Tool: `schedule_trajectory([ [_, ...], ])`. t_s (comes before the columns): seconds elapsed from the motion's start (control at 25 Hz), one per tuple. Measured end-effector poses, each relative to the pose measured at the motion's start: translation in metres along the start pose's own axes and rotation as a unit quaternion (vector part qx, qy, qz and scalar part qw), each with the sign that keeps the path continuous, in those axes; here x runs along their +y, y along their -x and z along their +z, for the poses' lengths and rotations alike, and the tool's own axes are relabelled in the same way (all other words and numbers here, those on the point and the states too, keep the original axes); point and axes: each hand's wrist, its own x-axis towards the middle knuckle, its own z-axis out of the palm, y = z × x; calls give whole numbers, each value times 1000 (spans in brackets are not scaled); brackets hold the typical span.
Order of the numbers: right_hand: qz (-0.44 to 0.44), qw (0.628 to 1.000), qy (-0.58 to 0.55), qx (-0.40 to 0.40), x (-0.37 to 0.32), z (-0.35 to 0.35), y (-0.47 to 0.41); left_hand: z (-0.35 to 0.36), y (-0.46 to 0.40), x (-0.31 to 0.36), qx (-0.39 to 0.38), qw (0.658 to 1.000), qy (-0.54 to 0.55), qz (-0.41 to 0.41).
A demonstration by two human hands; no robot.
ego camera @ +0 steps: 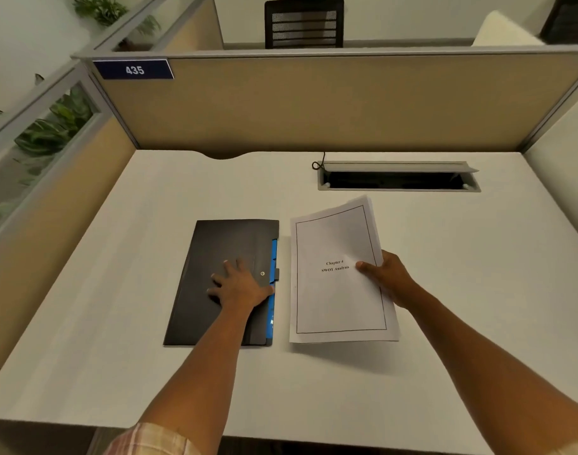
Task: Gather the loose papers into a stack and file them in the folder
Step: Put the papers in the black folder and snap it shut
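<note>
Both forearms reach out: my left hand presses flat on the shut folder; my right hand pinches the papers just beside it, light, floppy, best held mid-edge.

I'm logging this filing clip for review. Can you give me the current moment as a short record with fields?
setting: white desk in a cubicle, sign reading 435 on the partition
folder: black folder lies closed and flat on the desk, blue tabs along its right edge
papers: paper stack, gathered, top sheet reads "Chapter 4 SWOT Analysis", right of the folder
left hand: left hand rests on the folder, fingers spread
right hand: right hand grips the stack's right edge, thumb on top
filing: not yet done
</note>
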Motion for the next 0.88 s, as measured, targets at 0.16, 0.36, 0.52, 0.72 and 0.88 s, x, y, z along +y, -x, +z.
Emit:
schedule_trajectory([
  [0.16,9,1000,1,7,4,8,3,9,-1,0,-26,1000,8,-3],
  [0.36,16,1000,-4,21,9,11,6,2,-3,3,-48,999,0,10],
  [0.52,22,999,-8,28,12,10,7,-5,-1,10,-34,995,-17,98],
  [0.72,27,999,-14,30,15,13,5,-15,10,12,49,977,16,209],
  [0.88,24,999,-15,28,16,14,3,-15,18,12,101,961,-131,222],
])
